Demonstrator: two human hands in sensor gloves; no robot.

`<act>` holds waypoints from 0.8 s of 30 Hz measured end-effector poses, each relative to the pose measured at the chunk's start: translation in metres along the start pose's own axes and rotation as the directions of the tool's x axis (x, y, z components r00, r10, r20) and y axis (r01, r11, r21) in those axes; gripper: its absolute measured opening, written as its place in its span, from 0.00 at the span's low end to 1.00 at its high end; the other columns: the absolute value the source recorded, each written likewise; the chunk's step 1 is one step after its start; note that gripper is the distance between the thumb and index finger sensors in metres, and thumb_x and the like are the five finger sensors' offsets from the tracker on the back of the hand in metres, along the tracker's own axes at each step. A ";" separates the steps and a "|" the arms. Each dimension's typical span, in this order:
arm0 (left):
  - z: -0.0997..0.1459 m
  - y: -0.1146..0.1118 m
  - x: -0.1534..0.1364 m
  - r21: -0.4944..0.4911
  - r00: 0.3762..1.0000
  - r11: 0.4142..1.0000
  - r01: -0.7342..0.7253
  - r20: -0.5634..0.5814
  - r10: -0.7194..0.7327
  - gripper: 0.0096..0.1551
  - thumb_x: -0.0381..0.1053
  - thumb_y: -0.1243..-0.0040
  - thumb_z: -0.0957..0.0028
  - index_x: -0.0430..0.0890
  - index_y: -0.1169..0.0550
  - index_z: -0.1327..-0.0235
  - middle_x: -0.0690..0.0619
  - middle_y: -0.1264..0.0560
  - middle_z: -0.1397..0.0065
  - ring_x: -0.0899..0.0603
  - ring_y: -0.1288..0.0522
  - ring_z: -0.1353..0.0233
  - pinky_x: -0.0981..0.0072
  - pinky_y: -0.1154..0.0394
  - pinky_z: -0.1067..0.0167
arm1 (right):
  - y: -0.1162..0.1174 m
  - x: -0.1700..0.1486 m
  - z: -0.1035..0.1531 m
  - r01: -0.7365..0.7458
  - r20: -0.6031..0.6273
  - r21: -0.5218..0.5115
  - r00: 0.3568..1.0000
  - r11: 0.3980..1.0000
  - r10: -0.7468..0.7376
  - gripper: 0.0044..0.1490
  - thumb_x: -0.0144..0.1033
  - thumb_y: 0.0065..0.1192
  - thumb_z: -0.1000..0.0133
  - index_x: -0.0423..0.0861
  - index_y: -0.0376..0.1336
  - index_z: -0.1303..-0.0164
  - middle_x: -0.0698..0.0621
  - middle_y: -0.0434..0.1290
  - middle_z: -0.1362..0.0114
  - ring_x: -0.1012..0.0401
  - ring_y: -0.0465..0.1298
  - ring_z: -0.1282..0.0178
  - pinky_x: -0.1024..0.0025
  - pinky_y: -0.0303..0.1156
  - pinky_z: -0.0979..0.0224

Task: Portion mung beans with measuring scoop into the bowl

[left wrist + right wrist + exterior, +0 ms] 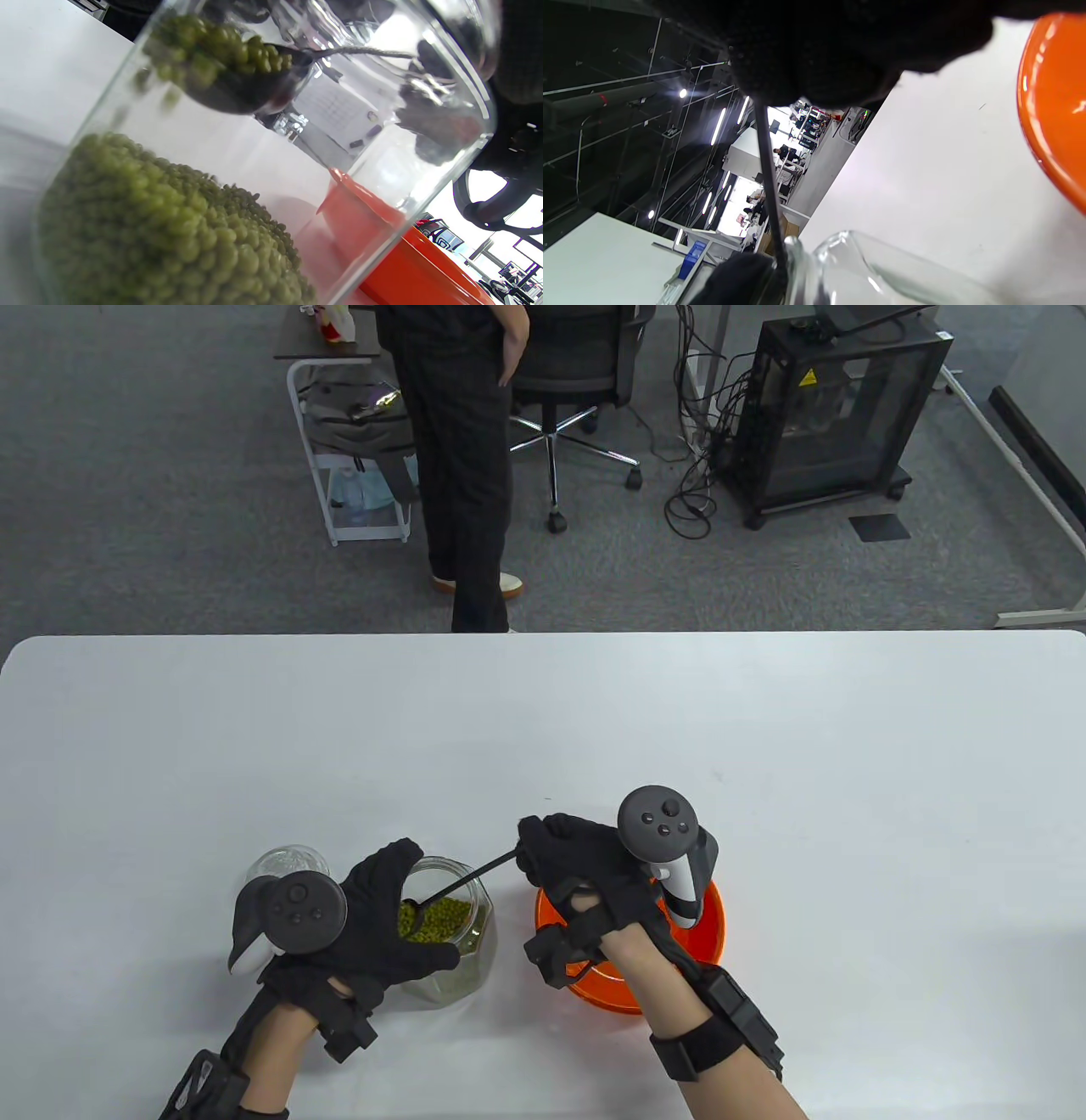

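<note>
Green mung beans (169, 228) fill the lower part of the clear glass jar (454, 933), near the table's front edge, which my left hand (373, 916) steadies, fingers and thumb curled round its mouth. Inside the jar, the small dark long-handled measuring scoop (237, 84) sits heaped with beans, a few tumbling off its edge. My right hand (577, 865) pinches the end of the thin handle. Just right of the jar, beneath that hand, the round orange plastic bowl (713, 925) waits; I cannot tell whether it holds any beans. By my reckoning, the carry and tip-out remain.
</note>
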State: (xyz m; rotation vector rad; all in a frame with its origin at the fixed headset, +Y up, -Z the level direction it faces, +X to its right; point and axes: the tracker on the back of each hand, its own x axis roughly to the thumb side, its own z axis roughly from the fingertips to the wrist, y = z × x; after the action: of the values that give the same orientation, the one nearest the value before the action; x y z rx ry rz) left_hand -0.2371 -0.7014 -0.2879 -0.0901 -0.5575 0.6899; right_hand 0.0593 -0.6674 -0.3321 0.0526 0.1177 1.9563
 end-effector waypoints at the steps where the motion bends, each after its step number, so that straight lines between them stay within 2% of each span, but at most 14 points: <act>1: 0.000 0.000 0.000 0.000 1.000 1.000 0.001 0.000 -0.001 0.80 0.85 0.30 0.58 0.32 0.52 0.22 0.29 0.48 0.17 0.20 0.40 0.21 0.21 0.42 0.28 | -0.003 -0.002 0.000 0.015 -0.010 -0.004 1.000 1.000 -0.015 0.27 0.49 0.61 0.45 0.38 0.78 0.66 0.41 0.83 0.60 0.55 0.80 0.70 0.61 0.79 0.64; 10: 0.000 0.000 0.000 -0.001 1.000 1.000 -0.001 0.000 0.001 0.80 0.85 0.30 0.58 0.32 0.52 0.22 0.29 0.48 0.17 0.20 0.40 0.21 0.21 0.42 0.28 | -0.016 -0.014 -0.001 0.089 -0.051 -0.007 0.995 0.996 -0.090 0.27 0.49 0.61 0.44 0.38 0.78 0.66 0.41 0.83 0.60 0.55 0.80 0.70 0.61 0.79 0.65; 24: 0.000 0.000 -0.001 -0.002 1.000 1.000 -0.001 0.000 0.001 0.80 0.85 0.30 0.58 0.32 0.52 0.22 0.29 0.48 0.17 0.20 0.40 0.21 0.21 0.42 0.28 | -0.038 -0.013 0.005 0.148 -0.058 -0.016 0.987 0.989 -0.148 0.27 0.49 0.61 0.44 0.38 0.78 0.66 0.42 0.83 0.60 0.55 0.80 0.70 0.61 0.79 0.64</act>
State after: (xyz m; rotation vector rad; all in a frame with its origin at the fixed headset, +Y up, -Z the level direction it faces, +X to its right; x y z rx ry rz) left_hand -0.2374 -0.7019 -0.2883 -0.0919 -0.5582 0.6904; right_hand 0.0995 -0.6646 -0.3314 -0.0216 0.1451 1.8104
